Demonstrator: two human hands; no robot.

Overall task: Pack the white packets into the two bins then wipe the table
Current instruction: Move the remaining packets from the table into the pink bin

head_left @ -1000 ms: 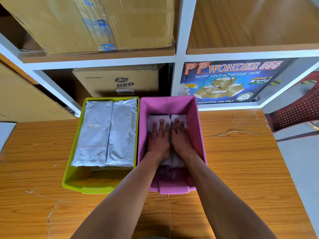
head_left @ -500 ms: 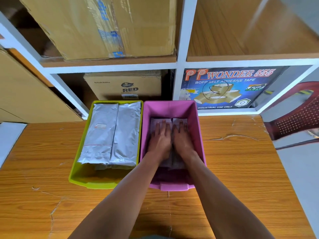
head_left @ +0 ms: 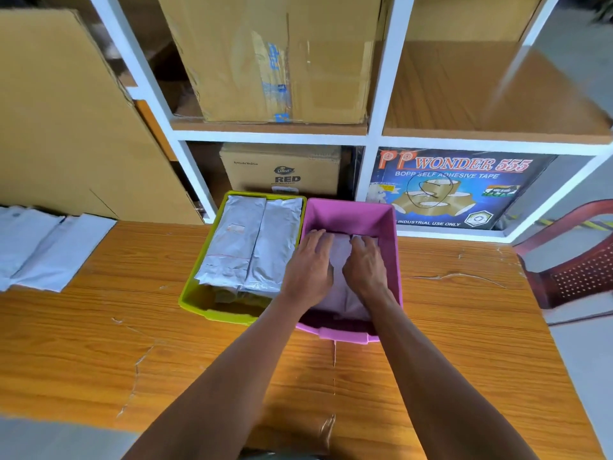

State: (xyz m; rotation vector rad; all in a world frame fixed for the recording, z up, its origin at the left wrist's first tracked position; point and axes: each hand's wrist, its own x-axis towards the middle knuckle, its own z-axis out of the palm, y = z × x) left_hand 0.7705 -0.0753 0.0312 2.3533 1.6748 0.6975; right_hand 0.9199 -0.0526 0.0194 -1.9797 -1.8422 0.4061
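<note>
My forearms reach across the scratched wooden table (head_left: 99,343) and into the pink bin (head_left: 396,260), where my left hand (head_left: 308,270) and right hand (head_left: 366,267) lie palm-down, slightly apart, on the white packets (head_left: 341,257) stacked inside, fingers loosely spread and pressing rather than clasping anything. Touching the pink bin's left wall stands the green bin (head_left: 195,293), filled with two silvery-white packets (head_left: 252,240) laid side by side lengthwise. Well to the left, more flat white packets (head_left: 43,247) lie at the table's far edge. Behind the bins, white shelving (head_left: 374,141) holds cardboard boxes (head_left: 282,54) and a blue adhesive-tape carton (head_left: 454,190); a red chair (head_left: 577,257) stands at right.
</note>
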